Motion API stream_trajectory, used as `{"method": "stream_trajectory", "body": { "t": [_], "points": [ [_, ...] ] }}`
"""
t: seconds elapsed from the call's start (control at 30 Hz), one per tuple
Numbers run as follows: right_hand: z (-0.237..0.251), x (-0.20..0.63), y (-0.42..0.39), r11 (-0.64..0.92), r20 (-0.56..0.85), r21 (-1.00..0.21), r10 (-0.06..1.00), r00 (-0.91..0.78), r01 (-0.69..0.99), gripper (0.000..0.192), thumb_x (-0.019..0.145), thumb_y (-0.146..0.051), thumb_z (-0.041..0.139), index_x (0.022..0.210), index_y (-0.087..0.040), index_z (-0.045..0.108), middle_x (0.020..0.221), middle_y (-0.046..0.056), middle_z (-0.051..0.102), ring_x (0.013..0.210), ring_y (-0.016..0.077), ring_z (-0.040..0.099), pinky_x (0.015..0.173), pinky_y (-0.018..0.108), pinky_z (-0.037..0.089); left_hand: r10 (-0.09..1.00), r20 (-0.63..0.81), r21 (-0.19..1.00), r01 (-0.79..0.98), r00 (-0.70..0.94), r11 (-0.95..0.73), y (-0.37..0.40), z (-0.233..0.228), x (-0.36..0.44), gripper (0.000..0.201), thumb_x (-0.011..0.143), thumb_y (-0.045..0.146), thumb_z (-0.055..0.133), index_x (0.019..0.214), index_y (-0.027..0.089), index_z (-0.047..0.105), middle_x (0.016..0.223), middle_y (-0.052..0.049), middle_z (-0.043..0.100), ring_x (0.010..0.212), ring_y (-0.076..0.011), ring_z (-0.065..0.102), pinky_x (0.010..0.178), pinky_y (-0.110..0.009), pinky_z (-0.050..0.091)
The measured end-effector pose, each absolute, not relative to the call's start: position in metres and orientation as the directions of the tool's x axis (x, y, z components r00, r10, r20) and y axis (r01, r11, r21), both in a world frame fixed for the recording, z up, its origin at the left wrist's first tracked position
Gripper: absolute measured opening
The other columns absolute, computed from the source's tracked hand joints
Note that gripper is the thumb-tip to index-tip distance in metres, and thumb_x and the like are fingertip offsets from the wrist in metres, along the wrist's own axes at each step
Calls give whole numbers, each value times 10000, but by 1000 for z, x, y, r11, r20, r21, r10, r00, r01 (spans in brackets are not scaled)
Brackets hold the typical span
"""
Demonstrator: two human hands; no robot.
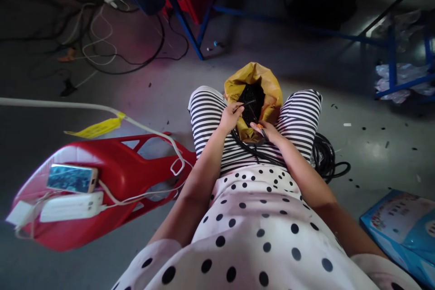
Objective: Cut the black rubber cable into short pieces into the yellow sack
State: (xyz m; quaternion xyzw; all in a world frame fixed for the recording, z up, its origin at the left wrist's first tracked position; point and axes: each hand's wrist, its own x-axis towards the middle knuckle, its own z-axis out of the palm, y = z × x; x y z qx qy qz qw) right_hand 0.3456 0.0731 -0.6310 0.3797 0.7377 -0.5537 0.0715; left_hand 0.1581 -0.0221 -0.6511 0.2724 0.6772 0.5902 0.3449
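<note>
I sit with a yellow bag point(268, 88) between my striped knees; it is open and full of small black pieces. My left hand point(231, 115) pinches a thin black piece point(247, 103) at the bag's mouth. My right hand point(268, 132) rests at the bag's near rim and grips a small tool with an orange part point(261, 128). A black cable point(249, 147) runs across my lap under both hands.
A red plastic stool point(118, 167) at my left carries a phone point(71, 178) and a white power bank point(71, 206) with white cords. A black cable coil point(328, 158) lies by my right thigh. A blue box point(401, 229) sits at lower right, blue racking point(394, 41) beyond.
</note>
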Motion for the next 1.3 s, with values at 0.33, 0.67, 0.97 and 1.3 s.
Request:
{"method": "stream_trajectory", "body": {
  "t": [0.33,0.67,0.97,1.3],
  "points": [
    [-633,347,78,26,-560,-760,481,-675,649,753,815,-960,567,858,-208,591,746,22,629,705,190,555,672,328,405,778,-115,978,69,-617,199,-23,-655,156,133,939,189,667,1044,150,739,830,-31,717,780,-168,667,799,-303,537],
    [-631,347,76,-51,-552,-793,483,-680,607,716,798,-905,671,792,-192,611,675,25,628,624,168,553,597,294,396,800,-103,950,179,-591,254,-21,-655,157,163,944,186,653,1058,162,766,1058,-75,780,1018,-216,711,997,-342,534],
    [-617,344,74,-63,-557,-785,505,-659,616,775,722,-956,680,739,-184,617,613,5,547,593,146,488,569,286,371,799,-96,941,208,-594,268,-21,-655,157,181,968,200,632,1088,151,757,1086,-89,788,1029,-221,713,1005,-352,533],
    [-630,346,76,-77,-560,-790,495,-664,608,747,754,-928,691,742,-184,642,598,11,567,569,151,512,547,282,381,797,-108,935,211,-594,284,-21,-655,157,159,965,198,641,1066,157,757,1086,-95,781,1048,-234,713,1016,-360,531]
  ]
}}
